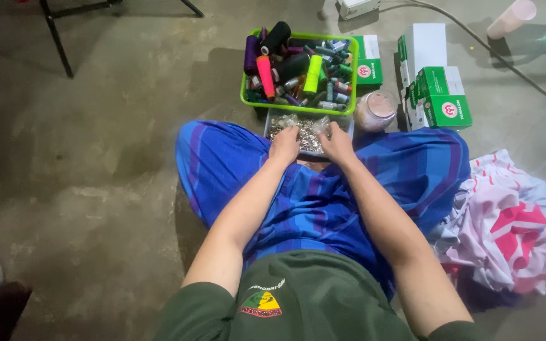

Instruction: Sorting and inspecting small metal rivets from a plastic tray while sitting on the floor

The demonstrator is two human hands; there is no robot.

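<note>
At the centre of the frame, both hands, left hand (284, 146) and right hand (337, 145), are resting on the tray of small metal pieces (306, 134), fingers curled into it, grip unclear.

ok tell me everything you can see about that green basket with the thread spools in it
The green basket is a bright lime rectangular tub, plastic by its look, with a rolled rim. It sits flat on the concrete floor, straight ahead of the seated person. It is heaped with thread spools in purple, black, orange-pink, neon yellow and teal, some upright, most lying jumbled. Its near edge meets a grey tray of small silvery pieces, and a green-and-white box stands against its right side. Neither hand touches it.
</note>
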